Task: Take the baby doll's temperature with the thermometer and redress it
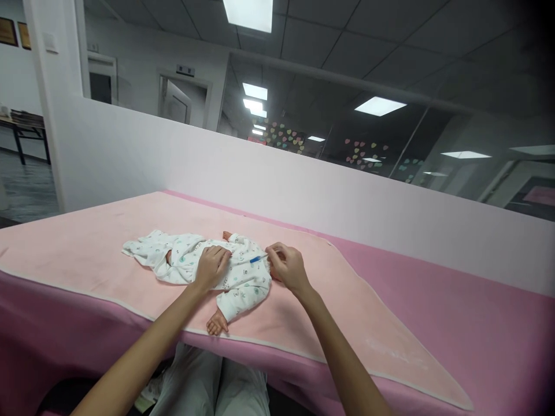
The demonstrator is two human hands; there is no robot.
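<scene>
A baby doll (pixel 249 286) in a white patterned outfit lies on its back on a peach-pink mat (pixel 113 231), its head to the right. My left hand (pixel 212 264) rests on the doll's belly, fingers lying along the cloth. Over the head end, my right hand (pixel 287 266) pinches a thin stick with a blue end (pixel 255 260); the blue part points left above the chest. What kind of stick it is cannot be made out. Most of the doll's head is hidden behind my right hand. One doll hand (pixel 217 322) lies near the mat's front edge.
Under the mat, a darker pink cover (pixel 433 289) drapes over the table's front. A low white wall (pixel 303 190) with glass above it runs along the back. My legs (pixel 217 381) are below the front edge. A side table (pixel 26 127) stands far left.
</scene>
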